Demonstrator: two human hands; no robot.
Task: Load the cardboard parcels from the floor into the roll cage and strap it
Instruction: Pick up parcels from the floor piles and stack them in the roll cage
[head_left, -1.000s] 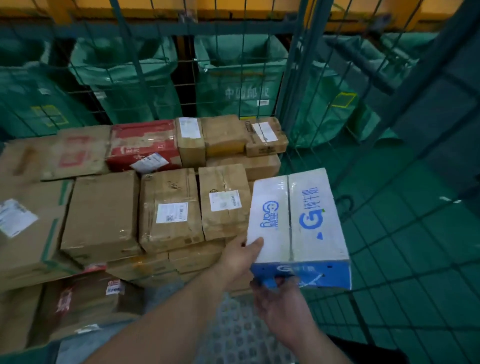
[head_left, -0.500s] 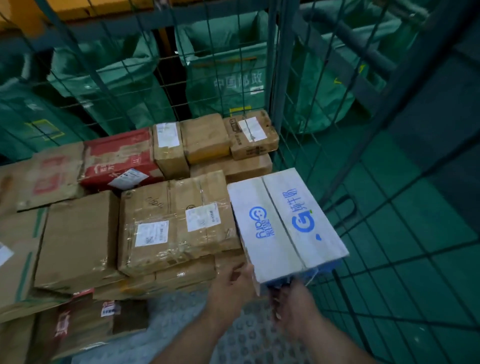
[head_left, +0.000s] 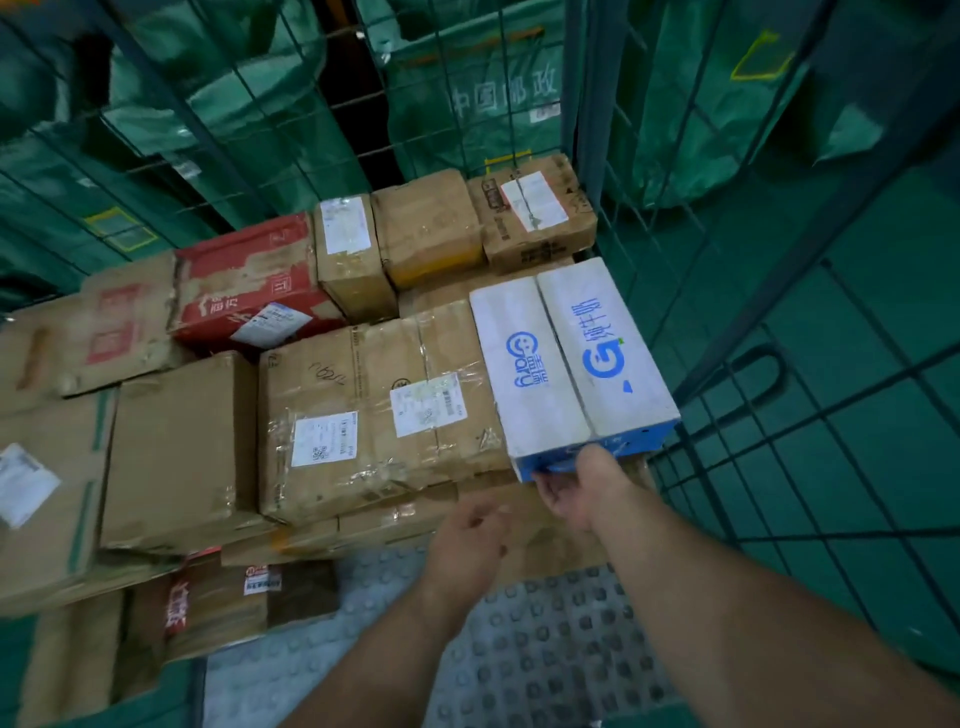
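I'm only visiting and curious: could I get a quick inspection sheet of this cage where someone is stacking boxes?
Surface: the grey studded cage floor shows nearest the person.
Job's things: brown cardboard parcels are stacked in layers across the roll cage, with a red box among them. A white and blue box sits on the stack by the right mesh wall.
Clutter: nothing seen.
Hands: the right hand grips the white and blue box's near blue end. The left hand is loose and holds nothing.
Cables: nothing seen.
Surroundings: green mail sacks behind the mesh, green floor outside.
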